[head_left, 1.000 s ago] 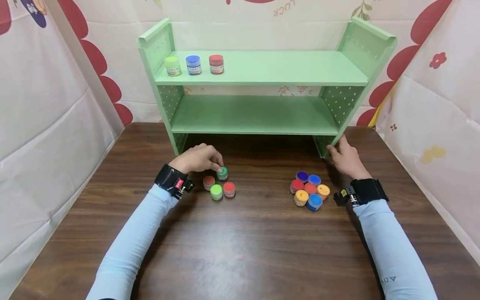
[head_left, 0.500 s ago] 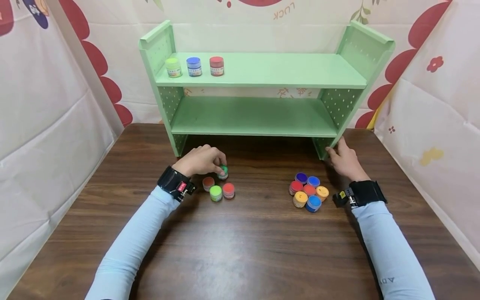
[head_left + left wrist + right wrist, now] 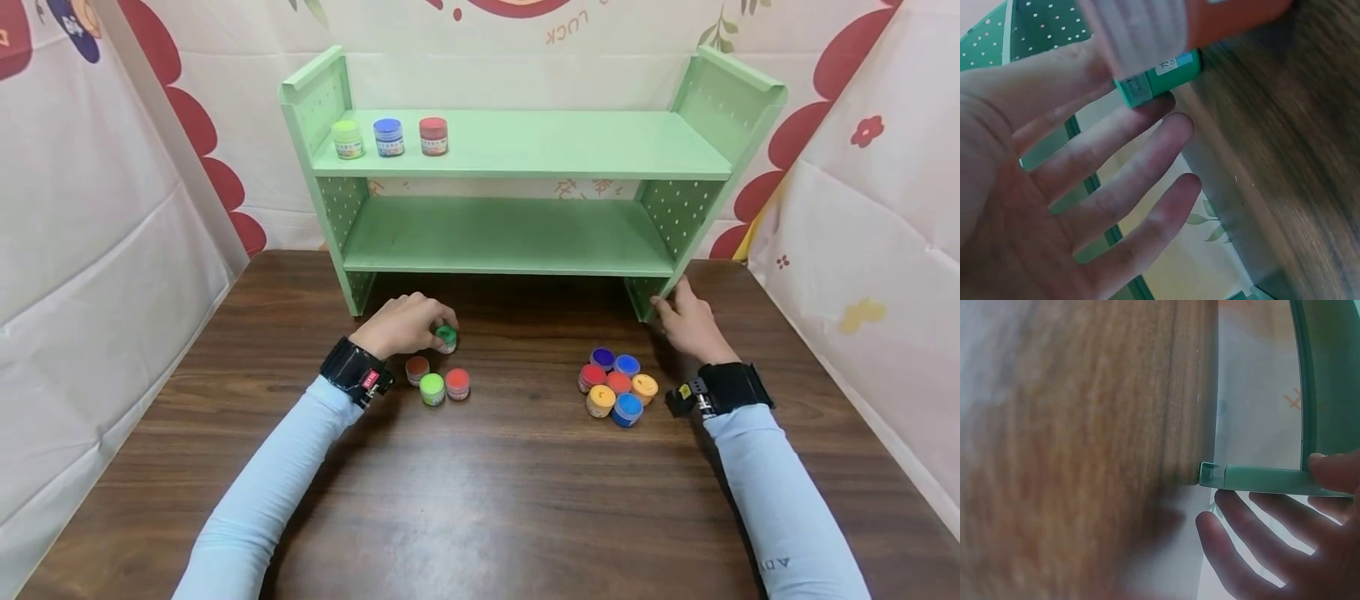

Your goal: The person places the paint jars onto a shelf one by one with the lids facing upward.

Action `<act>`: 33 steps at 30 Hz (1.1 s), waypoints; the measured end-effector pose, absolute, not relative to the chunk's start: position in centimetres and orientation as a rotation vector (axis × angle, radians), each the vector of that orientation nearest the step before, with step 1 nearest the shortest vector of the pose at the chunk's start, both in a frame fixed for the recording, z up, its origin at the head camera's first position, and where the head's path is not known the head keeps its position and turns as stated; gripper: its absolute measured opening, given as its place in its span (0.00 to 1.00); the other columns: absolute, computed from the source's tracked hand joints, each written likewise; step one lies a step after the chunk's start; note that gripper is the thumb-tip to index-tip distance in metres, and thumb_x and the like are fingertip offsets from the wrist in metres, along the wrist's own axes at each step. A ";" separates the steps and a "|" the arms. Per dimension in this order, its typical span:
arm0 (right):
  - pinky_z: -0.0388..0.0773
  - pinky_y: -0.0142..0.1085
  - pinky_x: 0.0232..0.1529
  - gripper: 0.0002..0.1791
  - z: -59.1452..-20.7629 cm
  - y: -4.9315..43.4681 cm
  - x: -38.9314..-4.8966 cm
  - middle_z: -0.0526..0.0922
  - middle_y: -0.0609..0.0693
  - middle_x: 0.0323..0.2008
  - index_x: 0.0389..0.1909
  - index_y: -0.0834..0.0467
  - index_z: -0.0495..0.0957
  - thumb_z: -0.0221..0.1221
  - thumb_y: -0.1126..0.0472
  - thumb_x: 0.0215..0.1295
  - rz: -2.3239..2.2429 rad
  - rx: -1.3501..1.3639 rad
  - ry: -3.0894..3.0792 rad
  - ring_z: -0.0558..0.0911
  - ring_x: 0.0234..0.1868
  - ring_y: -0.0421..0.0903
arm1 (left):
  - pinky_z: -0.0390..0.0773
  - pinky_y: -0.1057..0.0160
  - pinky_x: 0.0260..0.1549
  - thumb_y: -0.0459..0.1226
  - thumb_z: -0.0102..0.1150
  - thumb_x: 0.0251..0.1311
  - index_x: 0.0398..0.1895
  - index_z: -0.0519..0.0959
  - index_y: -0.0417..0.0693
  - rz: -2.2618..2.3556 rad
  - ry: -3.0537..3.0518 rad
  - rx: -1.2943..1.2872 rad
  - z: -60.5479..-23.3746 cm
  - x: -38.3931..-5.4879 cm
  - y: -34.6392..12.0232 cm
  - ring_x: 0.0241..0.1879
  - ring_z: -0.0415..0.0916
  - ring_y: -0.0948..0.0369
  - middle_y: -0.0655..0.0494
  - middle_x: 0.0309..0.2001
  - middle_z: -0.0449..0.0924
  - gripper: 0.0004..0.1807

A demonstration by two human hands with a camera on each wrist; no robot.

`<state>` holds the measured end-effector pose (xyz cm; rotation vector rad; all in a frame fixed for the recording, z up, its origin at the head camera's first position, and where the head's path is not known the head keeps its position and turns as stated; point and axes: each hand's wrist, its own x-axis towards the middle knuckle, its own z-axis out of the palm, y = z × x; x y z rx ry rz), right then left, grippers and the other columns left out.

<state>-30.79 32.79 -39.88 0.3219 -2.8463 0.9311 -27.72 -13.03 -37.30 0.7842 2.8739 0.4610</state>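
Note:
My left hand (image 3: 405, 323) pinches a small green paint jar (image 3: 447, 337) between thumb and fingers, just in front of the shelf. In the left wrist view the green jar (image 3: 1172, 76) sits at the fingertips, partly hidden by an orange-red jar (image 3: 1235, 19) close to the camera. Near that hand stand a brownish-red jar (image 3: 417, 371), a light green jar (image 3: 432, 389) and a red jar (image 3: 457, 384). My right hand (image 3: 692, 325) grips the right leg of the green shelf (image 3: 510, 237), its thumb (image 3: 1335, 472) on one side and fingers on the other.
On the top shelf board a lime jar (image 3: 348, 140), a blue jar (image 3: 388, 137) and a red jar (image 3: 433, 137) stand in a row at the left. Several jars, including a yellow jar (image 3: 601, 401), cluster on the brown table (image 3: 495, 500) at the right. Printed cloth (image 3: 517, 79) hangs behind.
My left hand has moved slightly right and away from me with the green jar, widening the gap to the other jars. The right hand keeps its grip on the shelf.

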 end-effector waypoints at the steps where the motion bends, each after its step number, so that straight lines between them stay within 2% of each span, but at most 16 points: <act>1: 0.75 0.40 0.34 0.32 -39.9 32.8 -30.8 0.75 0.71 0.58 0.80 0.59 0.46 0.41 0.52 0.84 0.933 0.326 -2.847 0.82 0.41 0.61 | 0.82 0.55 0.41 0.41 0.75 0.59 0.54 0.87 0.55 0.460 2.881 0.787 -37.3 -27.7 -13.0 0.42 0.83 0.59 0.56 0.43 0.89 0.19; 7: 0.76 0.42 0.35 0.31 -40.0 32.8 -30.9 0.75 0.71 0.58 0.79 0.60 0.46 0.40 0.52 0.84 0.940 0.315 -2.860 0.83 0.41 0.62 | 0.81 0.56 0.38 0.41 0.75 0.59 0.54 0.87 0.56 0.440 2.901 0.800 -37.3 -27.7 -13.1 0.41 0.83 0.60 0.57 0.44 0.89 0.19; 14: 0.75 0.52 0.41 0.31 -40.0 32.7 -31.0 0.74 0.73 0.59 0.79 0.63 0.46 0.39 0.53 0.84 0.909 0.313 -2.857 0.80 0.46 0.66 | 0.76 0.61 0.31 0.41 0.69 0.66 0.59 0.86 0.56 0.447 2.894 0.820 -37.4 -27.8 -13.3 0.41 0.82 0.60 0.57 0.55 0.88 0.18; 18: 0.73 0.57 0.46 0.32 -39.9 32.6 -30.9 0.70 0.75 0.64 0.79 0.62 0.45 0.39 0.53 0.84 0.935 0.305 -2.867 0.77 0.51 0.68 | 0.74 0.61 0.32 0.40 0.64 0.70 0.62 0.84 0.55 0.422 2.888 0.820 -37.6 -27.9 -13.3 0.42 0.81 0.60 0.56 0.58 0.86 0.18; 23: 0.72 0.61 0.50 0.32 -39.7 32.4 -30.9 0.67 0.75 0.67 0.80 0.62 0.43 0.39 0.53 0.84 0.951 0.308 -2.870 0.76 0.56 0.70 | 0.77 0.60 0.34 0.38 0.62 0.71 0.63 0.83 0.55 0.419 2.884 0.819 -37.5 -28.0 -13.3 0.44 0.81 0.58 0.54 0.58 0.86 0.19; 29: 0.73 0.58 0.47 0.33 -39.8 32.5 -31.0 0.68 0.75 0.67 0.80 0.61 0.43 0.39 0.52 0.84 0.945 0.311 -2.877 0.77 0.54 0.68 | 0.80 0.56 0.39 0.38 0.62 0.71 0.63 0.82 0.53 0.425 2.878 0.826 -37.5 -27.9 -13.3 0.45 0.82 0.58 0.54 0.56 0.86 0.19; 33: 0.73 0.56 0.46 0.33 -40.0 32.6 -31.1 0.68 0.74 0.68 0.81 0.60 0.42 0.39 0.52 0.84 0.942 0.307 -2.879 0.76 0.53 0.68 | 0.82 0.56 0.40 0.39 0.63 0.71 0.62 0.82 0.52 0.408 2.892 0.865 -37.4 -27.8 -13.2 0.43 0.82 0.59 0.55 0.52 0.87 0.18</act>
